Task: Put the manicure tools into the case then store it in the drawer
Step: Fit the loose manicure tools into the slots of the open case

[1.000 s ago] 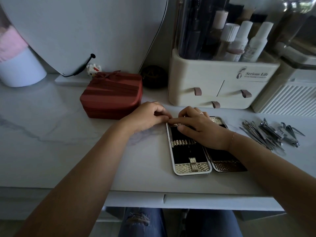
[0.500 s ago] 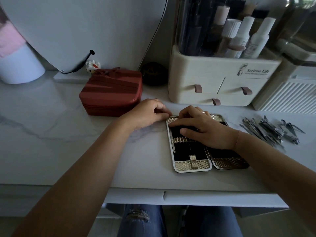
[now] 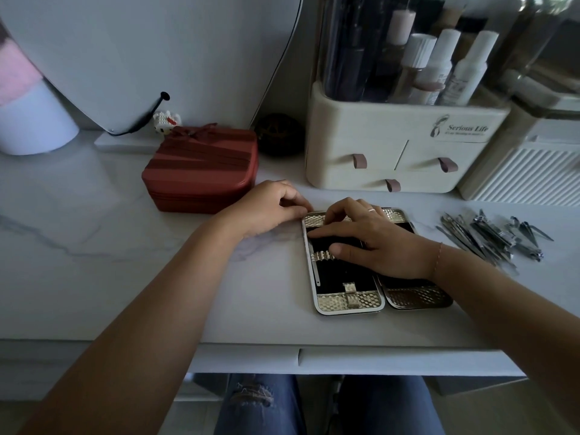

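Your left hand (image 3: pixel 273 208) curls at the far left corner of the open case (image 3: pixel 348 304), flat on the table (image 3: pixel 94 246). Your right hand (image 3: pixel 376 243) lies across its lining, fingers bent. Whether either grips anything, I cannot tell. Tools (image 3: pixel 492 237) lie heaped just right.

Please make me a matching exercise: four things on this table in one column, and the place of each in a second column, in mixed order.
Things:
1. manicure case
2. manicure tools
3. red box
4. cream organizer

Places:
A. loose pile at the right of the table
B. at the back, behind the case
C. lying open under the right hand
D. behind and left of the left hand

Pairs: 1-C, 2-A, 3-D, 4-B
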Tool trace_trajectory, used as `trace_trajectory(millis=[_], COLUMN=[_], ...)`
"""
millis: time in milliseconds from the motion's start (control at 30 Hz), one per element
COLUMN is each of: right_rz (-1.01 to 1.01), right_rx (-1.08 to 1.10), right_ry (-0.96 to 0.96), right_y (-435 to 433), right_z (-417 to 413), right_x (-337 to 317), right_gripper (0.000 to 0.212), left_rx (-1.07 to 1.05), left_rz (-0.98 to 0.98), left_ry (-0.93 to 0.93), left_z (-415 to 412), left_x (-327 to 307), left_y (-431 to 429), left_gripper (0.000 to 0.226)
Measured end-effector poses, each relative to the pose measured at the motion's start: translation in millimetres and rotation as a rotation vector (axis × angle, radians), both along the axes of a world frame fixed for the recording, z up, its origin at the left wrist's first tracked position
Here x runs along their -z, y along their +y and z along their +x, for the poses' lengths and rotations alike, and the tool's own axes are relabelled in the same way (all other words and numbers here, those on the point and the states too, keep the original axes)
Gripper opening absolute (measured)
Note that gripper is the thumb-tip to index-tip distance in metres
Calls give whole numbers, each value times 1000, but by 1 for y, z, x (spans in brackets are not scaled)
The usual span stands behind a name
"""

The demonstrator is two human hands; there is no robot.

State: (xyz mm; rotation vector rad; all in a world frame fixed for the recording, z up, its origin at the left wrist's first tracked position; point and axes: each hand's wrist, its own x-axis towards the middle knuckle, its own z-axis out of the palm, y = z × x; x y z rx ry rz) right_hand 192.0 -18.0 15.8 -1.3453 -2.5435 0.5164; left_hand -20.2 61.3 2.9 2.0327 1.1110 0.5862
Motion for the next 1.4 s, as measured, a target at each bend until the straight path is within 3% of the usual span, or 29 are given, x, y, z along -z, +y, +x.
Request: trace_trajectory(millis=[133, 267, 367, 467, 633, 800, 1400], right_rz=[2, 219, 312, 290, 295, 274, 114], right_rx=[81, 407, 699, 853, 930, 992, 1012], right_ry=[158, 292, 238, 121, 51, 18, 424], right_y=[-6, -19, -32, -41, -45, -39, -42], right_z=[8, 61, 113, 140, 138, 125, 124], right_x=[-3, -12, -11, -4, 1, 0, -16], right_gripper=[44, 24, 13, 19, 23, 12, 8], left_rx=[1, 3, 3, 0, -8, -18, -17], left_rz=[15, 21, 6, 1, -3, 10, 0], left_ry=[7, -8, -30, -38, -53, -38, -34], left_z=[1, 1, 1, 1, 0, 1, 1], left_x=[1, 1, 1, 2, 3, 2, 2], left_y=[1, 2, 2, 2, 1, 0, 0], left_gripper=[9, 5, 9, 9, 10, 9, 9])
